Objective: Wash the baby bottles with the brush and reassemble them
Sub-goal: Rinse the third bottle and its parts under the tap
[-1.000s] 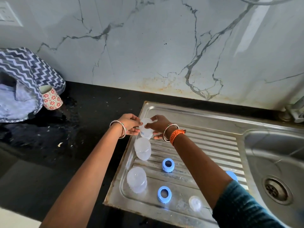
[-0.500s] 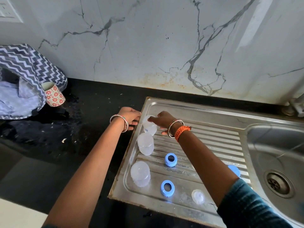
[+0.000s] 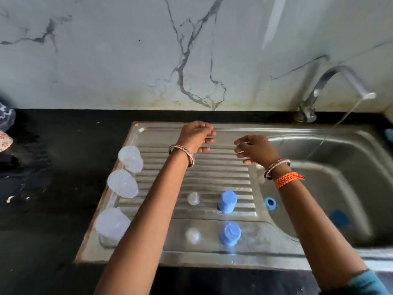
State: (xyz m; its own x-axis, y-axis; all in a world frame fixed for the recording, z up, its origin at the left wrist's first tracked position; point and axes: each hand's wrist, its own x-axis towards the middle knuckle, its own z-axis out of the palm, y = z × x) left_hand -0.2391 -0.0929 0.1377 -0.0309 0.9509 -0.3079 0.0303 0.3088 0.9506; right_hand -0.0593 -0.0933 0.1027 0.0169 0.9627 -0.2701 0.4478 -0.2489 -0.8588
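Note:
Three clear baby bottles stand upside down along the drainboard's left edge: far [image 3: 130, 156], middle [image 3: 122, 184] and near [image 3: 111, 224]. Two clear nipples [image 3: 193, 198] [image 3: 193, 235] and two blue caps [image 3: 227, 202] [image 3: 230, 233] sit on the drainboard [image 3: 212, 173]. A blue ring [image 3: 270, 202] lies on the sink's inner slope, and a blurred blue piece [image 3: 340, 219] lies deeper in the basin. My left hand [image 3: 197, 136] and my right hand [image 3: 255, 149] hover over the far part of the drainboard, fingers loosely curled, holding nothing. No brush is in sight.
The tap [image 3: 319, 90] at the back right runs a thin stream into the steel sink basin [image 3: 350, 188]. Black wet counter lies to the left, with a patterned cup [image 3: 4, 141] at the far left edge. A marble wall stands behind.
Both hands let go of the far clear bottle and moved right over the drainboard. The view swung right, bringing the tap and basin into sight.

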